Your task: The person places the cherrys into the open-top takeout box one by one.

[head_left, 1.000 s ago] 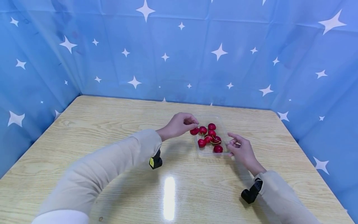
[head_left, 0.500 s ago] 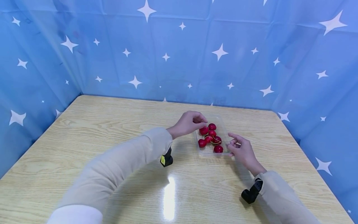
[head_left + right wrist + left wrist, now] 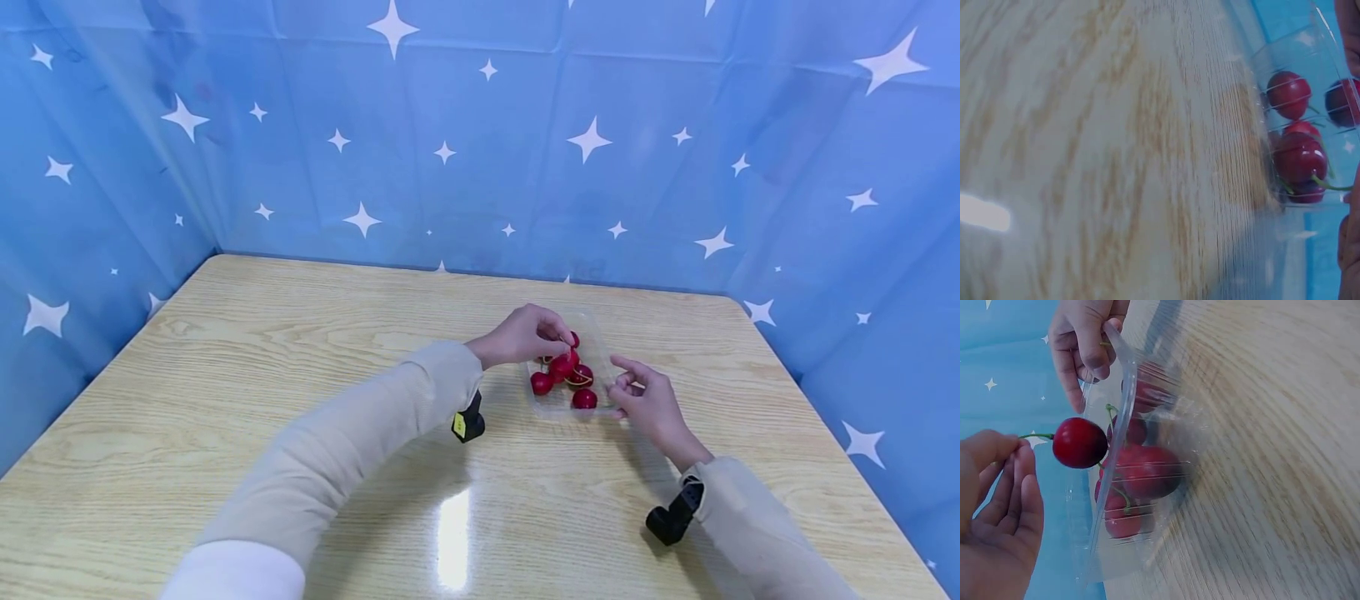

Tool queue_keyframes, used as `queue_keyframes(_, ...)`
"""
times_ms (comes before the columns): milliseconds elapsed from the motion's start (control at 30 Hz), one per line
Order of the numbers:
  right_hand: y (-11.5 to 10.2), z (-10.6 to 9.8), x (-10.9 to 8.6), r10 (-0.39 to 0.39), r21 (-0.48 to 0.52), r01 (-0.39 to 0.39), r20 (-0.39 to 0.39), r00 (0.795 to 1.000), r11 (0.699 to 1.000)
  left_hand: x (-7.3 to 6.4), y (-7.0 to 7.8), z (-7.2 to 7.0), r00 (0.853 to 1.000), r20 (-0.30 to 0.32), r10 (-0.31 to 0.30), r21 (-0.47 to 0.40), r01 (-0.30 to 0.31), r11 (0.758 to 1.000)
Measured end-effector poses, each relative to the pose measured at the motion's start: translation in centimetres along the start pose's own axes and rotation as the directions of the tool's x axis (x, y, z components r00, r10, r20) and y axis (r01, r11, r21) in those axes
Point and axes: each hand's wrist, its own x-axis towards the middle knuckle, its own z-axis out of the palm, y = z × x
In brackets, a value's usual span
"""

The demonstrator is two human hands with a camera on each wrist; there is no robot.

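A cherry [image 3: 1080, 443] hangs by its green stem [image 3: 1036, 435] from my left hand [image 3: 525, 335], whose thumb and fingertips pinch the stem. It is over the middle of a clear plastic box [image 3: 555, 411], overlapping the cherries there in the head view. Several red cherries [image 3: 585, 399] with stems lie inside the box, some hidden behind my left hand. At the box's right side, my right hand [image 3: 654, 408] pinches the rim near the front corner. One cherry's stem [image 3: 1333, 186] reaches the fingers of that hand in the right wrist view.
The box stands on a light wooden table [image 3: 315, 300], toward its far right part. A blue curtain [image 3: 480, 108] with white stars hangs behind the table and along both sides. Each wrist carries a small black camera [image 3: 667, 523].
My left hand has moved right with the cherry, from the box's left edge to over its middle, and slightly lower at the end. The right hand and the box stay in place.
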Motion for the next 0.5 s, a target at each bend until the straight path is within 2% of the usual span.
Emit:
queue_keyframes(267, 0.07, 0.04, 0.01, 0.007, 0.016, -0.007, 0.001, 1.000, 1.000, 0.45, -0.45, 0.07, 0.989, 0.131, -0.066, 0.054, 0.059, 0.997)
queue_keyframes(500, -0.09, 0.10, -0.08, 0.019, 0.023, -0.019, 0.001, 1.000, 1.000, 0.63, -0.72, 0.07, 0.980, 0.171, -0.102, 0.064, 0.092, 0.994)
